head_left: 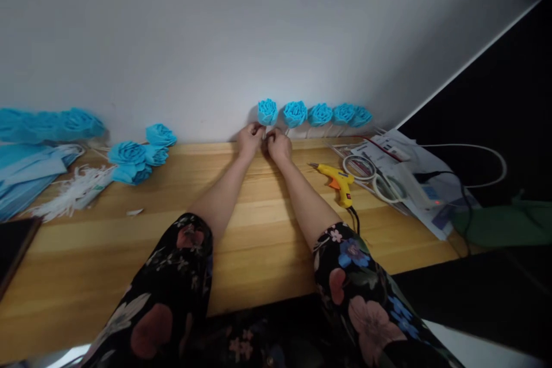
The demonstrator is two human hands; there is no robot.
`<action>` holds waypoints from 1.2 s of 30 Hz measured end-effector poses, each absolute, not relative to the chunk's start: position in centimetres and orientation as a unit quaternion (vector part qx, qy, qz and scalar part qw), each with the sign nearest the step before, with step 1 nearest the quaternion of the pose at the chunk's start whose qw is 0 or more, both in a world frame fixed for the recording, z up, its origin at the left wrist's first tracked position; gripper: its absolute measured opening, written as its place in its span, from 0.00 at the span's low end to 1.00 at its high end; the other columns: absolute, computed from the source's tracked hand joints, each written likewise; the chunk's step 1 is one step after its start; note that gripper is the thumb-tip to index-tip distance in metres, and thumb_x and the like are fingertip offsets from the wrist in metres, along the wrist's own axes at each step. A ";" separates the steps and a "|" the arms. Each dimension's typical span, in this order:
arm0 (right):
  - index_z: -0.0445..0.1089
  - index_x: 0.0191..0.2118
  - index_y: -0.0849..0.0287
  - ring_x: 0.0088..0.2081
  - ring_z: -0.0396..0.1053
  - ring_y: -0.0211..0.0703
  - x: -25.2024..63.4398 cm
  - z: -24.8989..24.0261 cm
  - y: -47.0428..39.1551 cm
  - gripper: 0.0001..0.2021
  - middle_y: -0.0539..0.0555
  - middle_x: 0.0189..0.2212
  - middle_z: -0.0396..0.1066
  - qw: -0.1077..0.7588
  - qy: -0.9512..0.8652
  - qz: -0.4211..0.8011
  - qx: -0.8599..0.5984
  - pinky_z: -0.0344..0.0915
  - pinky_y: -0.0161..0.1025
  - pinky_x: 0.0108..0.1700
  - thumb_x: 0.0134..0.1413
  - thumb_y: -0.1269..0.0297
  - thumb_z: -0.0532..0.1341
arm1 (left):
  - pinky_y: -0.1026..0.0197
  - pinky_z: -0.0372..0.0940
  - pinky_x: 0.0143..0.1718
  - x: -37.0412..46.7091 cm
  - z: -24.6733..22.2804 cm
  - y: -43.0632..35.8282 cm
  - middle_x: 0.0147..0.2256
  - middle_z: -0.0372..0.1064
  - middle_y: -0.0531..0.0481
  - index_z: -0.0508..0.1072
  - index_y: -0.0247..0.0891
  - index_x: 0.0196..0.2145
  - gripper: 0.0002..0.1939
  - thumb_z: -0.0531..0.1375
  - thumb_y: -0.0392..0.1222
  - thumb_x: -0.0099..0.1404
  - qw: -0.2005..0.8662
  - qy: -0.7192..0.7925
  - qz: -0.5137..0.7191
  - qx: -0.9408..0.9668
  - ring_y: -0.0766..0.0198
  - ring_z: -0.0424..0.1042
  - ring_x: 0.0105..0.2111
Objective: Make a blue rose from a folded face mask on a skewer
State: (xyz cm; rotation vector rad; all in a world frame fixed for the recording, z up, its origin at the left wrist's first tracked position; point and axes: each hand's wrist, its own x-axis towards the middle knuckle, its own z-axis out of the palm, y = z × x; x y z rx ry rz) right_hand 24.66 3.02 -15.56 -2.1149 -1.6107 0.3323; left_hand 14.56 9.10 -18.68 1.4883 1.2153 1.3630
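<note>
floral sleeves (157,299) lie nearest to the camera, black with pink and blue pattern, and from them both forearms reach to the far edge of the wooden table (259,264). the left hand (250,139) and the right hand (279,145) are close together there, with fingers bent and held narrow, at the pale stem just below one blue flower (267,112). which fingers grip the stem, i cannot tell, because it is mostly hidden. this flower stands upright at the middle of the far edge, before the grey wall (194,52).

to the right of it, four more blue flowers (320,115) make a row along the wall, the last two overlapping. nearer, at the right of the arms, is a yellow glue gun (341,181) with orange trigger, its nozzle pointing left. beside it are two tape rolls (359,167), and farther right a white power strip (416,185) with a small red light, on papers (435,215).

on the left side are a small group of blue flower heads (128,153), a white fringed bundle (71,192), and blue sheets (26,175) at the far left.
</note>
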 end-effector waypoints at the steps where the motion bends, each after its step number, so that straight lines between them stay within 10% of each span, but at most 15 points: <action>1: 0.77 0.61 0.60 0.59 0.81 0.54 24.6 -15.5 3.1 0.21 0.64 0.59 0.83 0.227 -0.584 0.122 -0.770 0.73 0.44 0.60 0.76 0.70 0.50 | 0.62 0.64 0.38 14.6 -18.7 9.2 0.32 0.80 0.48 0.81 0.37 0.34 0.04 0.66 0.33 0.68 0.388 0.474 0.537 0.581 0.58 0.76 0.35; 12: 0.76 0.67 0.64 0.65 0.78 0.58 25.0 -13.2 -1.1 0.25 0.67 0.62 0.82 0.158 -0.653 0.132 -0.729 0.70 0.48 0.66 0.73 0.74 0.51 | 0.62 0.60 0.33 13.1 -18.7 8.4 0.20 0.64 0.55 0.70 0.40 0.25 0.19 0.60 0.31 0.75 0.452 0.461 0.522 0.557 0.64 0.64 0.25; 36: 0.83 0.57 0.57 0.63 0.80 0.53 24.9 -15.6 -12.5 0.16 0.62 0.60 0.83 0.190 -0.828 0.176 -0.496 0.71 0.52 0.68 0.71 0.71 0.62 | 0.62 0.65 0.31 -1.2 -13.5 -0.1 0.26 0.79 0.48 0.86 0.37 0.30 0.07 0.69 0.29 0.55 0.459 0.432 0.318 0.708 0.61 0.73 0.25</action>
